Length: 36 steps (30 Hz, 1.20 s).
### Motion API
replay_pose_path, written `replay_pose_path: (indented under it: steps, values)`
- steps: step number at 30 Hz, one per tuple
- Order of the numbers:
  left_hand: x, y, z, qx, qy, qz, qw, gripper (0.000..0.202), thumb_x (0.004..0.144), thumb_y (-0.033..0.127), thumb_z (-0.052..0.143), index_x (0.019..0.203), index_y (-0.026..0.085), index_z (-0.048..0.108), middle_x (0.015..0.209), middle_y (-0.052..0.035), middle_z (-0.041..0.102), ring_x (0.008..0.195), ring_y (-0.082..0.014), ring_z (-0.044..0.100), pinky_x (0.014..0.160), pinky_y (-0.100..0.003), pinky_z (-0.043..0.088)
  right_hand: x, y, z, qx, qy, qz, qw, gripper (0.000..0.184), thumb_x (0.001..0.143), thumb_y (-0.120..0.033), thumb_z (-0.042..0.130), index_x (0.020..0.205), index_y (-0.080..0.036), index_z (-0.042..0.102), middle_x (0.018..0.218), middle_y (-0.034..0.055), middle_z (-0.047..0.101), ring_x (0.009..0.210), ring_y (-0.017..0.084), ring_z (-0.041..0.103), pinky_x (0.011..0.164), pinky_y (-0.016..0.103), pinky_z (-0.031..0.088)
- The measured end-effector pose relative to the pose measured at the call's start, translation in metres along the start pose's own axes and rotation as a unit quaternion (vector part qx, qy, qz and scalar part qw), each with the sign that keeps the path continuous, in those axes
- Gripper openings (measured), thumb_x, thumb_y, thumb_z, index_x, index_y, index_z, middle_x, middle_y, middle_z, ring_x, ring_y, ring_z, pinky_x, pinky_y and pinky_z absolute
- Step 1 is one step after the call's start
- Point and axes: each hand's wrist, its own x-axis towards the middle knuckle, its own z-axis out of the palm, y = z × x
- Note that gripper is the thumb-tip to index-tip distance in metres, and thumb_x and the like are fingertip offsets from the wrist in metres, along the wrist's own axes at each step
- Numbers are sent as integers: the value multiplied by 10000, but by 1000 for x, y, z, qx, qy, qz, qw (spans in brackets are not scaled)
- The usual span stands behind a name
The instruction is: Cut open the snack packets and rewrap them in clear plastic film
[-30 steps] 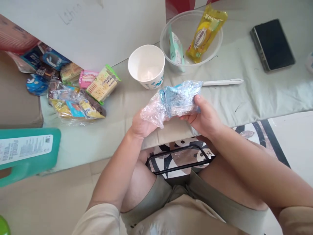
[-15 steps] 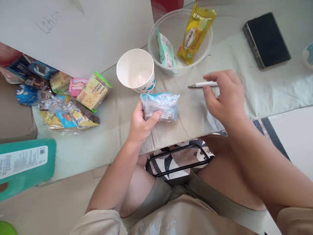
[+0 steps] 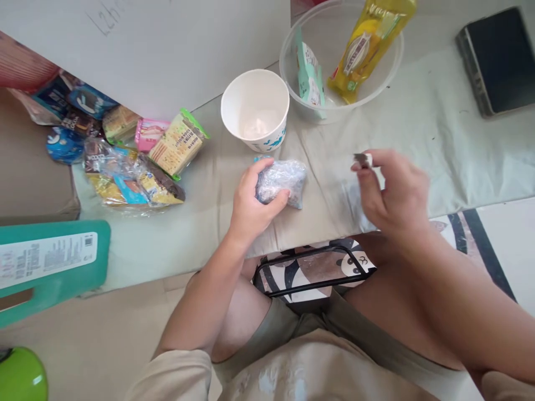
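My left hand [image 3: 254, 206] is closed around a crinkled, clear-and-blue plastic packet [image 3: 282, 181], thumb in front and fingers behind, just above the table. What is inside the packet I cannot make out. To the right, my right hand [image 3: 395, 189] pinches a white craft knife [image 3: 363, 161] between thumb and forefinger; its dark blade end points left, and most of its handle is hidden by the fingers. The knife and the packet are apart. Just beyond the packet stands a white paper cup [image 3: 256, 108] with blue marks.
Behind the cup is a clear plastic bowl [image 3: 288, 72] holding a yellow snack packet [image 3: 361, 50] and a mint-green packet [image 3: 310, 78]. Several wrapped snacks [image 3: 178, 145] lie at left, near a green bottle [image 3: 100, 245]. A dark-screened device [image 3: 499, 61] rests at far right.
My right hand has picked the craft knife up off the table. My left hand has turned the packet, so less blue shows. The whole view has shifted slightly.
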Motion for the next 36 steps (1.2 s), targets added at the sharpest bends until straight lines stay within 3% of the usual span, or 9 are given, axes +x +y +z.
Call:
replay_pose_path:
  steps: [3,6,12,17,25,36]
  values:
    - [0,1,3,-5,-2,16,1000,687,697,436,920,1285,250,620,1307,-88,667,1249,-271,641,1112,-393,506,-5,-18,10,48,-48,-57,996,286,1033,-414,473,1108,-278,714,819,52,705,658,196,620,607,340,439]
    - [0,1,7,-15,9,26,1000,790,672,396,943,1347,261,555,1355,-94,636,1280,-274,633,1126,-396,499,-5,-24,20,30,-88,-70,993,303,1032,-402,476,1105,-272,740,773,39,684,634,170,599,567,305,388]
    - [0,4,12,-7,22,16,1000,849,620,356,978,1342,267,541,1358,-92,621,1313,-290,620,1157,-420,493,-6,-23,22,11,-61,-69,996,298,1007,-323,476,1094,-263,755,769,39,688,618,163,585,568,307,389]
    - [0,2,17,31,13,74,997,800,714,447,925,1377,269,515,1381,-97,626,1331,-287,624,1177,-425,490,-7,-27,22,-11,-35,-76,996,297,1011,-363,493,964,-249,763,695,33,683,564,146,550,542,302,371]
    - [-3,-7,13,111,-2,164,980,731,873,515,769,1470,279,421,1418,-96,629,1311,-261,649,1158,-393,512,-7,-28,20,-77,-13,-98,992,256,1000,-322,555,936,-249,792,677,5,706,572,120,572,519,276,339]
    - [6,-18,2,20,46,173,984,743,872,655,716,1452,284,437,1350,-96,620,1219,-258,669,1043,-393,562,-11,-25,17,-56,-9,-99,993,263,1009,-311,570,953,-249,819,702,11,730,578,111,580,505,274,330]
